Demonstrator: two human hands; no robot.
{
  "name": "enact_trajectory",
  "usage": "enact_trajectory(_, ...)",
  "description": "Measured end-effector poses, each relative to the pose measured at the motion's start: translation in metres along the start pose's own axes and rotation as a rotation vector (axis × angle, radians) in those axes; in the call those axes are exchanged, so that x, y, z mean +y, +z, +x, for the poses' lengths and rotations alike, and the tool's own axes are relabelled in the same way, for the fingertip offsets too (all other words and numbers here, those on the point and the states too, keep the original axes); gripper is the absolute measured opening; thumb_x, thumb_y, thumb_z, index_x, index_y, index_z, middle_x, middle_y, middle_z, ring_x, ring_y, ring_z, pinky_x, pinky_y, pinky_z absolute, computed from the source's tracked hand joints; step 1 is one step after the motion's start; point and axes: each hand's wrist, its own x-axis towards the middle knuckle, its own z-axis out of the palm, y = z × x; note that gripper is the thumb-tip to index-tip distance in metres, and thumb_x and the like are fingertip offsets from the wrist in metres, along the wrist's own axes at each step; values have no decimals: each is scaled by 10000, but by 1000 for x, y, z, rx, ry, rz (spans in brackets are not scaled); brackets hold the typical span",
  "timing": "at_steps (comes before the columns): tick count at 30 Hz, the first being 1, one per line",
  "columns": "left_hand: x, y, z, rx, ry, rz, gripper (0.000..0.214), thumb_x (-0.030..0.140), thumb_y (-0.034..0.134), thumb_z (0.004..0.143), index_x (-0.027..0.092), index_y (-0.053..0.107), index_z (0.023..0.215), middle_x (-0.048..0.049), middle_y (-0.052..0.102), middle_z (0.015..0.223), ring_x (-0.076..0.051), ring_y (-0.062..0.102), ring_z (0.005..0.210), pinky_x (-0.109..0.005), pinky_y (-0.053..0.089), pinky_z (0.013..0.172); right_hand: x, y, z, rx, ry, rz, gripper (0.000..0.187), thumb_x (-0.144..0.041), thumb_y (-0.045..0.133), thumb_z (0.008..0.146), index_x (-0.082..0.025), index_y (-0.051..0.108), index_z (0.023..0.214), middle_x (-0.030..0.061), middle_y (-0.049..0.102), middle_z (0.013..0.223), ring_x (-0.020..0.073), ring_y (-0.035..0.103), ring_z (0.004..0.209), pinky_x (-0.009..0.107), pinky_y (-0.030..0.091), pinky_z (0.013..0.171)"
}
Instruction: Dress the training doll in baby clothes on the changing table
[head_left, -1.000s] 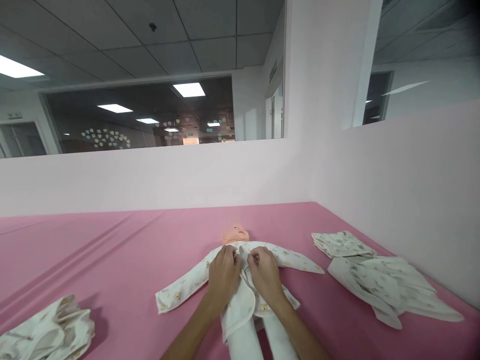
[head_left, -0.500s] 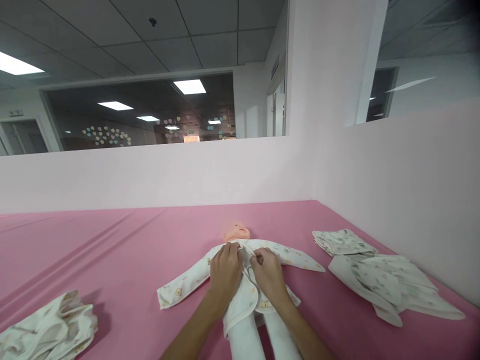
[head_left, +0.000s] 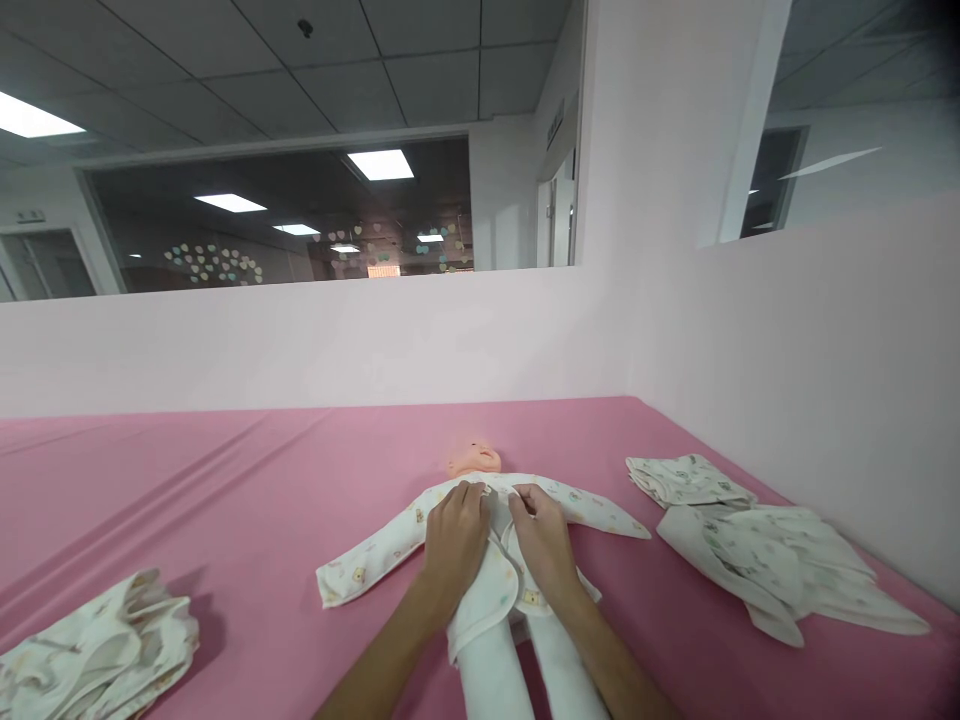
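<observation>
A baby doll (head_left: pixel 477 459) lies on its back, its head toward the far wall. It wears a white printed baby shirt (head_left: pixel 375 555) with both long sleeves spread out, and white pants (head_left: pixel 491 670). On the upper chest, my left hand (head_left: pixel 457 525) has its fingers closed on the left front edge of the shirt near the collar. Just across from it, my right hand (head_left: pixel 541 530) pinches the right front edge. Between my hands the front panels lie partly overlapped, their lower corners loose over the pants. My fingertips partly hide the collar.
A pink sheet (head_left: pixel 247 520) covers the surface, with creases on the left. Crumpled printed baby clothes (head_left: pixel 105 650) lie at the near left. A folded printed cloth (head_left: pixel 690 482) and a spread white garment (head_left: pixel 787 570) lie at the right by the wall (head_left: pixel 810 370).
My right hand has shifted slightly up toward the collar, its fingers less curled. My left hand stays at the collar. The view has tilted a little.
</observation>
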Motion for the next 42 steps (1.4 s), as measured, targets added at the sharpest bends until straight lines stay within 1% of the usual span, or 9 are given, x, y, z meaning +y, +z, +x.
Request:
enact_trajectory(6, 0, 3, -3, 15, 56, 27, 198, 139, 431, 930, 209, 603, 860, -13, 673, 895, -175, 613, 812, -288, 346, 647, -4, 1, -1, -39, -11, 17, 241, -349, 455, 840, -195, 633, 787, 32, 691, 795, 195, 603, 767, 278, 443, 699)
enact_trajectory(10, 1, 1, -3, 0, 31, 12, 198, 145, 426, 931, 211, 598, 858, -13, 673, 890, -171, 609, 808, -286, 333, 645, -7, 2, -4, -60, -46, -40, 236, -334, 451, 851, -204, 636, 781, 28, 698, 803, 193, 610, 774, 282, 443, 718)
enact_trajectory(14, 3, 0, -2, -21, -16, 10, 185, 180, 430, 937, 209, 587, 844, -19, 671, 866, -173, 609, 797, -284, 319, 631, -7, 3, -6, -70, -43, -68, 237, -321, 441, 859, -209, 635, 782, 25, 694, 793, 193, 609, 765, 286, 438, 718)
enact_trajectory(17, 3, 1, -2, -18, 15, 31, 184, 169, 425, 937, 214, 587, 860, -16, 668, 885, -176, 609, 801, -290, 307, 612, -7, 3, -6, -73, -37, -64, 239, -323, 440, 858, -209, 640, 793, 30, 696, 802, 196, 612, 771, 289, 439, 719)
enact_trajectory(20, 3, 2, -3, -23, 36, 45, 184, 149, 426, 929, 218, 590, 883, -19, 665, 909, -178, 610, 817, -290, 302, 603, -7, 3, -6, -47, -30, -42, 236, -323, 451, 848, -203, 650, 801, 37, 703, 823, 199, 619, 786, 292, 446, 728)
enact_trajectory(23, 4, 1, -4, -29, 32, 41, 185, 147, 430, 925, 221, 595, 885, -15, 669, 921, -181, 614, 824, -294, 296, 600, -6, 3, -4, -31, -24, -11, 233, -329, 468, 836, -196, 657, 809, 43, 709, 834, 201, 624, 799, 293, 453, 731)
enact_trajectory(26, 4, -1, -4, -25, 21, 26, 183, 150, 433, 921, 222, 597, 885, -8, 673, 911, -183, 615, 814, -297, 286, 594, -5, 3, -4, -47, -32, -15, 235, -335, 469, 840, -197, 654, 793, 37, 706, 807, 197, 622, 784, 292, 454, 729)
enact_trajectory(31, 4, -2, -3, -15, 34, -21, 195, 154, 426, 926, 233, 596, 979, -6, 680, 939, -177, 615, 827, -287, 302, 607, -9, 2, -5, -41, -37, -17, 248, -334, 459, 844, -198, 660, 799, 38, 712, 825, 194, 620, 777, 284, 448, 716)
enact_trajectory(42, 6, -2, -3, -7, 23, -41, 208, 141, 423, 917, 225, 597, 993, -3, 673, 909, -170, 604, 796, -284, 294, 601, -8, 2, -6, -56, -2, -5, 234, -334, 460, 849, -197, 643, 795, 37, 705, 826, 197, 617, 784, 288, 446, 719)
